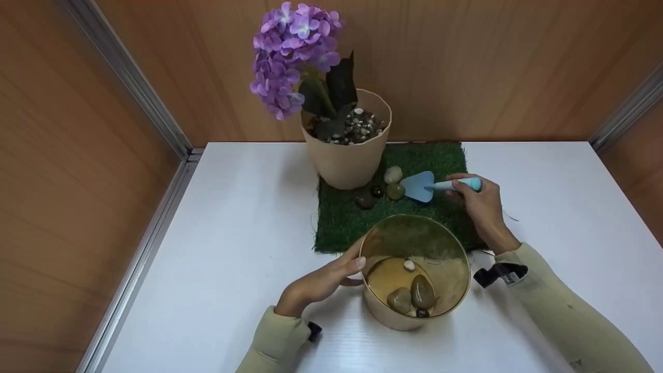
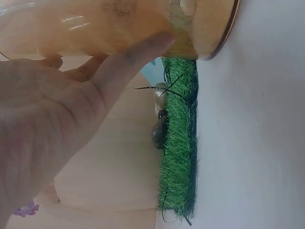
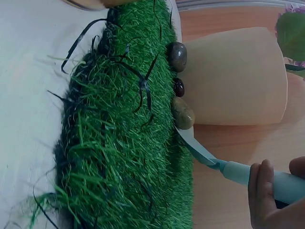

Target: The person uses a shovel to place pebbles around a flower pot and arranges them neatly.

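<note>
Right grip point(image 1: 481, 207) holds a smooth blue trowel point(image 1: 418, 187); left grip point(image 1: 322, 280), outstretched, touches a glossy round pot point(image 1: 383, 313).

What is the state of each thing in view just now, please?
Blue hand shovel: gripped by right hand, blade edge at olive pebble.
Amber tub: open-topped, stones inside, held by left hand.
Flowerpot: upright, gravel-filled.
Purple hydrangea: in bloom, potted.
Artificial grass mat: lying flat.

Blue trowel point(image 3: 237, 172) cut off by the right-wrist view's right edge
</note>
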`<action>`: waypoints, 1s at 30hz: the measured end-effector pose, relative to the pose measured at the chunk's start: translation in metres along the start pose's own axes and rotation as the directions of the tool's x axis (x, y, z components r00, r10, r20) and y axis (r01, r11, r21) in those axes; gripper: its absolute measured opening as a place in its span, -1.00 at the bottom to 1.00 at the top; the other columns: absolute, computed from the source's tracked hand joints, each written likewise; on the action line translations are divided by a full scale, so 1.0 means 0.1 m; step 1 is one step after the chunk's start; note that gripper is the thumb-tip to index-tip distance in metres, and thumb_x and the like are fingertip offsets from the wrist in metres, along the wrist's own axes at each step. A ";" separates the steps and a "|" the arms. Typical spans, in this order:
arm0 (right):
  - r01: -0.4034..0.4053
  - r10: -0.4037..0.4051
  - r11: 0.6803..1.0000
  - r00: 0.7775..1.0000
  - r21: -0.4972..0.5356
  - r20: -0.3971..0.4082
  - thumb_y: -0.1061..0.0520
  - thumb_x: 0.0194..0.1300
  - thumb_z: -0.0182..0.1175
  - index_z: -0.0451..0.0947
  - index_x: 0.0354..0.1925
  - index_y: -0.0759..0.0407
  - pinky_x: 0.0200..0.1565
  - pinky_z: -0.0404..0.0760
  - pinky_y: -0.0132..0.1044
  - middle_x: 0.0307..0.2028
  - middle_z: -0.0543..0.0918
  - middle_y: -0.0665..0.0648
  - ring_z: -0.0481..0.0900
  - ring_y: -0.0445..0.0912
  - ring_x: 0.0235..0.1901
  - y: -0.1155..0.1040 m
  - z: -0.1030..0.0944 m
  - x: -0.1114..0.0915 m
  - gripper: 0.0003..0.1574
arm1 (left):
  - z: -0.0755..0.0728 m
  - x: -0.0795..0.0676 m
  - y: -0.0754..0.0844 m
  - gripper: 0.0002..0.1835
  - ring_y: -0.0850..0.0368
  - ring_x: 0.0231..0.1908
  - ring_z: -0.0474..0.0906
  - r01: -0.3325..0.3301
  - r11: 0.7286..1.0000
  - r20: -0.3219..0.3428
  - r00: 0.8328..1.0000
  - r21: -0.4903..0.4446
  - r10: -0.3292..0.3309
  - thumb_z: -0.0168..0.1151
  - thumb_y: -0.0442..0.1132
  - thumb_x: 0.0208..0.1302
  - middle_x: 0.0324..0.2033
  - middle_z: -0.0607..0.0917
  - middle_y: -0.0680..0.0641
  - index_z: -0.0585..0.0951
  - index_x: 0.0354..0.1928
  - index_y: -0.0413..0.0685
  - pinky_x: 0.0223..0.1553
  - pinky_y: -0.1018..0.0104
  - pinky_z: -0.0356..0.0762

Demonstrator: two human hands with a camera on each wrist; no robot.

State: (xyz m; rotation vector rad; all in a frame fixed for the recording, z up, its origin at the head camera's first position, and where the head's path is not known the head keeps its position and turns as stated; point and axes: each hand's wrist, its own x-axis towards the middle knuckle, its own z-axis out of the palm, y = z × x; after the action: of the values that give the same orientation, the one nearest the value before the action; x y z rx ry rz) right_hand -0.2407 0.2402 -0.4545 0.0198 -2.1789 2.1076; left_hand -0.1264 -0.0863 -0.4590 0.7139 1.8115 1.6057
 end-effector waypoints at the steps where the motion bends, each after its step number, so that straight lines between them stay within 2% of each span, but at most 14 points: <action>1: 0.011 -0.011 1.000 1.000 -0.010 -0.003 0.12 0.32 0.13 0.49 0.03 0.44 -0.12 0.58 -0.27 -0.02 0.51 0.38 0.62 0.04 -0.17 -0.02 -0.02 -0.01 -0.56 | 0.00 0.00 0.00 -0.38 0.04 0.38 -0.11 0.000 1.000 0.001 1.000 0.000 0.000 -0.32 0.26 0.38 0.40 -0.21 0.25 -0.25 0.39 0.60 0.09 0.13 0.38; 4: 0.018 -0.018 1.000 1.000 0.007 -0.009 0.14 0.32 0.12 0.47 0.04 0.47 -0.10 0.56 -0.27 -0.01 0.49 0.40 0.62 0.02 -0.17 -0.11 -0.07 -0.06 -0.56 | 0.00 0.00 0.00 -0.39 0.04 0.38 -0.12 -0.001 1.000 0.006 1.000 -0.007 0.001 -0.33 0.24 0.39 0.40 -0.22 0.24 -0.25 0.39 0.59 0.09 0.13 0.37; 8: 0.029 -0.029 0.990 1.000 0.135 -0.001 0.16 0.31 0.14 0.42 0.05 0.54 -0.03 0.52 -0.24 0.00 0.48 0.40 0.61 0.03 -0.13 -0.28 -0.16 -0.14 -0.51 | 0.00 0.00 0.00 -0.39 0.04 0.37 -0.10 0.003 1.000 -0.007 1.000 0.004 -0.003 -0.32 0.23 0.40 0.41 -0.23 0.21 -0.25 0.40 0.57 0.09 0.13 0.37; 12: 0.058 -0.070 0.962 0.997 0.267 0.034 0.20 0.30 0.13 0.35 0.06 0.62 -0.02 0.50 -0.22 0.00 0.48 0.41 0.58 0.07 -0.07 -0.48 -0.27 -0.23 -0.48 | 0.00 -0.01 0.00 -0.40 0.02 0.37 -0.07 0.004 1.000 -0.014 1.000 0.011 -0.004 -0.33 0.21 0.41 0.41 -0.23 0.20 -0.25 0.40 0.58 0.09 0.14 0.38; 17: 0.062 -0.101 0.923 0.991 0.381 0.082 0.27 0.31 0.10 0.31 0.04 0.68 -0.09 0.52 -0.19 -0.04 0.51 0.44 0.57 0.13 -0.08 -0.73 -0.40 -0.38 -0.51 | 0.00 -0.01 0.00 -0.41 0.02 0.38 -0.08 0.005 1.000 -0.004 1.000 -0.010 -0.005 -0.32 0.21 0.41 0.40 -0.21 0.26 -0.23 0.38 0.63 0.09 0.15 0.37; 21: 0.071 -0.134 0.899 0.984 0.433 0.115 0.31 0.32 0.07 0.33 0.01 0.70 -0.15 0.55 -0.19 -0.08 0.55 0.45 0.62 0.13 -0.20 -0.92 -0.46 -0.51 -0.56 | -0.01 -0.01 0.00 -0.41 0.03 0.38 -0.10 0.001 1.000 -0.003 1.000 -0.013 -0.001 -0.31 0.22 0.40 0.40 -0.21 0.28 -0.23 0.38 0.65 0.09 0.15 0.37; 26: 0.101 -0.209 0.859 0.964 0.502 0.163 0.38 0.36 -0.03 0.32 0.00 0.74 -0.20 0.60 -0.20 -0.09 0.54 0.50 0.64 0.15 -0.33 -1.13 -0.51 -0.68 -0.63 | 0.00 -0.01 0.00 -0.39 0.04 0.38 -0.11 0.002 1.000 -0.009 1.000 -0.012 -0.002 -0.29 0.23 0.40 0.40 -0.19 0.24 -0.22 0.39 0.60 0.10 0.12 0.37; 30: 0.141 -0.256 0.868 0.948 0.476 0.188 0.42 0.38 -0.11 0.30 -0.01 0.77 -0.22 0.62 -0.21 -0.09 0.53 0.52 0.63 0.15 -0.38 -1.26 -0.50 -0.83 -0.65 | 0.01 -0.01 0.01 -0.38 0.04 0.38 -0.10 0.005 1.000 -0.009 1.000 -0.004 -0.005 -0.29 0.25 0.39 0.40 -0.19 0.24 -0.23 0.40 0.58 0.10 0.12 0.37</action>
State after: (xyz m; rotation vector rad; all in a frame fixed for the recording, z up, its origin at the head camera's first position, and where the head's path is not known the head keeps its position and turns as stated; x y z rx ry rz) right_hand -0.1443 0.2801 -0.3351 0.5506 -1.6324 2.5440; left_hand -0.1253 -0.0866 -0.4581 0.7008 1.8143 1.6110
